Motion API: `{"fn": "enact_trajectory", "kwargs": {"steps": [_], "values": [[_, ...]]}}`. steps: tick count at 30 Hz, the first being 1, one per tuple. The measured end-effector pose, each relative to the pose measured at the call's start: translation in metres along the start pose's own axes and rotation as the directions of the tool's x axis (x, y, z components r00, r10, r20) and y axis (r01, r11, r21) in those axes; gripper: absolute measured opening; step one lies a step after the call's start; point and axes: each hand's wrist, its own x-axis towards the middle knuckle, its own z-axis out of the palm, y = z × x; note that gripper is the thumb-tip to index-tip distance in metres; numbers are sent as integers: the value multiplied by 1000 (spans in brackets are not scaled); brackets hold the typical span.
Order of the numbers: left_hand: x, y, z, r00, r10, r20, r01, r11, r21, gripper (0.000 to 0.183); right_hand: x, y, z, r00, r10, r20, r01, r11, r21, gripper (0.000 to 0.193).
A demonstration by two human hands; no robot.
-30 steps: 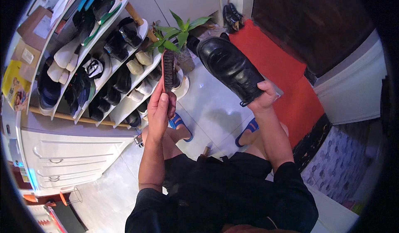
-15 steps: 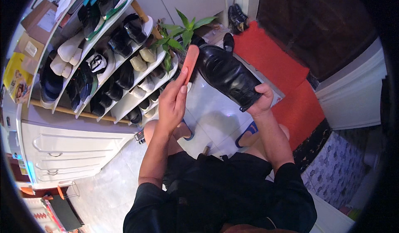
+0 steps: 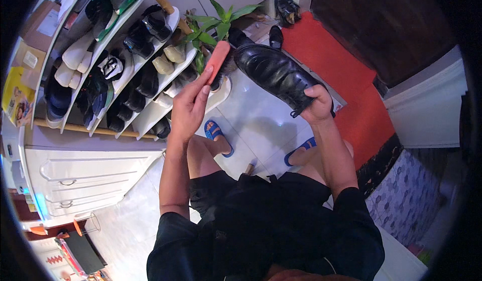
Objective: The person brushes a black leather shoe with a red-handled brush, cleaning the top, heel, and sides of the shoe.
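Note:
My left hand (image 3: 190,108) is closed around a brush (image 3: 219,60) with a flat orange-red back, tilted up to the right. Its bristle side faces the shoe and is mostly hidden. A glossy black leather shoe (image 3: 273,73) hangs over the floor, its toe toward the upper left. Gripping it at the heel end is my right hand (image 3: 319,105), thumb on top and fingers mostly out of sight underneath. A small gap separates brush and shoe.
A tiered shoe rack (image 3: 120,67) full of shoes stands at left, beside a green potted plant (image 3: 221,20). Dark shoes (image 3: 287,9) sit by the red mat (image 3: 321,50) at right. Blue slippers (image 3: 218,135) are on my feet. A white cabinet (image 3: 85,180) stands at lower left.
My left hand has drawn the brush leftward, away from the shoe's toe. My right hand still grips the shoe, which has shifted only a little. More of my left slipper shows.

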Motion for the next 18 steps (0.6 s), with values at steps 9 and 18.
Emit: {"fn": "enact_trajectory", "kwargs": {"steps": [9, 18], "values": [[-5, 9, 8, 991, 123, 49, -127, 988, 91, 37, 1, 1, 6, 1000, -12, 12, 13, 996, -89, 64], [-15, 5, -6, 991, 131, 20, -124, 860, 494, 43, 2, -3, 0, 1000, 0, 10, 0, 999, -39, 64]]}}
